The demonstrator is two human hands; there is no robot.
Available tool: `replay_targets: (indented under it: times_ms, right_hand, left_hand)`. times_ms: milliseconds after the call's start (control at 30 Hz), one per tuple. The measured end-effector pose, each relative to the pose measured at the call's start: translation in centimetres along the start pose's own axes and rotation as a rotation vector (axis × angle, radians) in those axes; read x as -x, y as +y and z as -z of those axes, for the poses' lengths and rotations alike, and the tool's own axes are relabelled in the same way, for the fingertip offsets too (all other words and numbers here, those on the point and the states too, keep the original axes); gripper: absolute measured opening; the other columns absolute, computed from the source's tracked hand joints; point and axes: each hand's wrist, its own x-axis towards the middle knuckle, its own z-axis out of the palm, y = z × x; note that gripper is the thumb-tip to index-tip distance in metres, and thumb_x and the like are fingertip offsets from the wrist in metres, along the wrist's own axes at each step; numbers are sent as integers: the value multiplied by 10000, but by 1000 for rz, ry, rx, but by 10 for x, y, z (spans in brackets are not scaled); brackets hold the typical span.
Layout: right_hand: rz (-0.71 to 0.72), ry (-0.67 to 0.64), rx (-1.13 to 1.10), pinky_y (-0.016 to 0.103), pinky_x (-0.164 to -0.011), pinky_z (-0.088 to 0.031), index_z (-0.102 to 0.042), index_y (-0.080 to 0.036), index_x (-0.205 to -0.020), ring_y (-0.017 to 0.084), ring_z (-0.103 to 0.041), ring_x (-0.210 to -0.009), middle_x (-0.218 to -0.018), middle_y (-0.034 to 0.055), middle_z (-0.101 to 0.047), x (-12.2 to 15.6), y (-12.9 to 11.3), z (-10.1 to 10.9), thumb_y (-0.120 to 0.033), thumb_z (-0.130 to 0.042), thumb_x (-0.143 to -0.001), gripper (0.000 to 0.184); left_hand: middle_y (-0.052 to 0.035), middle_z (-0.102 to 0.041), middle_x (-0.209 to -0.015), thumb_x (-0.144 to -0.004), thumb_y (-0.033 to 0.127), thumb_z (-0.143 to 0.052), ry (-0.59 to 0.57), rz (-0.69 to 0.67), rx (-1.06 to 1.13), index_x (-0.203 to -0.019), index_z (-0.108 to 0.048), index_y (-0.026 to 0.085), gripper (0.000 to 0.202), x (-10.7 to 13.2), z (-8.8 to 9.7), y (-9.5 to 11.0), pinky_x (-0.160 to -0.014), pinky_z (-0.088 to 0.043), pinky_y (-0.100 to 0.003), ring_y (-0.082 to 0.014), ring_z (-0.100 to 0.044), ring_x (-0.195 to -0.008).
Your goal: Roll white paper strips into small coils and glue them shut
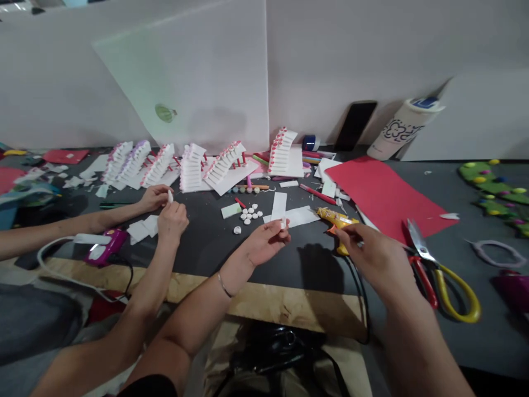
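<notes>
My left hand (pixel 268 241) is closed in a pinch on a small white piece (pixel 283 223), its exact shape unclear. Below it lie white paper strips (pixel 280 205), crossing each other. Several small white rolled pieces (pixel 247 216) are grouped on the dark table to its left. My right hand (pixel 378 262) is raised with fingers curled together, in front of a yellow glue gun (pixel 336 218). It overlaps the gun's handle from this view; whether it touches the gun, or what its fingertips pinch, I cannot make out.
Stepped white models (pixel 192 165) with pink and purple tips line the back. A co-worker's hands (pixel 171 220) hold a white piece at left, near a purple glue gun (pixel 106 248). Red sheet (pixel 384 193), scissors (pixel 425 259), phone (pixel 355 124) and cup (pixel 403 129) are at right.
</notes>
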Motion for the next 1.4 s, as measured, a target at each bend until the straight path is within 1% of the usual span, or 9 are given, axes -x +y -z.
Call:
replay_targets:
  times_ms: [167,267,400,500,633,767,933,1200,1400]
  right_hand:
    - [-115,-14,324,293,-464,-314,-612,-194,-865,265,-651,-604,-693,97,-691,-1,25,-18,-595,-613,-792,408]
    - [-186,-49,316,285,-449,-323,-595,-185,-889,265,-658,-604,-700,102,-689,-6,31,-31,-603,-637,-761,440]
    - [-190,-63,245,282,-471,-353,-580,-214,-806,239,-651,-604,-675,76,-672,-10,39,-37,-503,-620,-774,293]
    - [-218,-24,96,290,-515,-387,-569,-210,-818,228,-639,-630,-691,61,-655,-11,44,-33,-442,-611,-755,244]
    - [-338,-49,-429,277,-507,-419,-551,-189,-897,171,-579,-576,-713,16,-604,-10,43,-21,-505,-639,-729,368]
    - [-372,-81,-809,219,-431,-352,-527,-199,-889,95,-440,-483,-617,-65,-477,-4,31,-13,-570,-709,-708,451]
    - [-364,-15,-1079,210,-395,-284,-581,-195,-934,76,-378,-483,-684,-38,-461,-1,16,-4,-613,-582,-822,433]
    - [-242,58,-1173,240,-407,-294,-582,-240,-941,110,-372,-497,-682,-25,-381,-11,17,47,-489,-488,-863,277]
    - [-156,-20,-1036,270,-493,-422,-583,-229,-863,138,-509,-567,-715,9,-577,0,-24,36,-451,-651,-770,249]
  left_hand:
    - [23,-496,-707,-780,235,-772,31,45,155,-830,-663,103,178,2,-4,3,-718,-486,-218,-35,-451,-587]
    - [20,-497,-709,-817,227,-734,63,41,200,-819,-651,95,156,0,-3,3,-710,-493,-212,-33,-459,-582]
    - [14,-520,-720,-829,187,-714,85,26,220,-840,-658,95,108,-3,-1,4,-709,-504,-212,-37,-482,-596]
    - [10,-532,-720,-807,182,-734,93,21,207,-859,-667,94,122,-4,0,3,-710,-509,-212,-40,-488,-596]
    - [13,-522,-696,-803,164,-733,105,13,224,-826,-664,88,105,-4,0,3,-683,-508,-206,-38,-483,-577]
    - [13,-519,-687,-844,147,-681,125,3,238,-816,-663,89,67,-6,1,4,-666,-509,-198,-37,-482,-566]
    - [12,-521,-684,-846,150,-679,128,-5,226,-821,-663,93,64,-7,2,5,-679,-517,-211,-41,-480,-566]
    - [9,-514,-691,-808,167,-728,104,0,216,-864,-665,89,114,-6,2,6,-682,-515,-215,-49,-477,-574]
    - [13,-521,-684,-833,148,-692,136,-6,196,-849,-661,103,57,-7,1,7,-668,-524,-208,-44,-466,-561]
